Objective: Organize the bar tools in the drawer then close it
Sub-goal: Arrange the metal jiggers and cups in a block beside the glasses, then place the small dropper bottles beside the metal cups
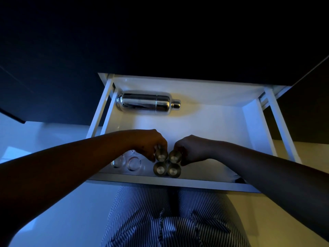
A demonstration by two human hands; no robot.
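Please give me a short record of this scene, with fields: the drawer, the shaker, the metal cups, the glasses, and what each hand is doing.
drawer: white drawer, pulled open
shaker: cocktail shaker lying on its side at the back left, cap pointing right
metal cups: four, upright in a two-by-two block near the front wall; front pair free
glasses: clear glasses to the left of the cups, partly hidden by the left arm
left hand: grip on back left cup
right hand: grip on back right cup
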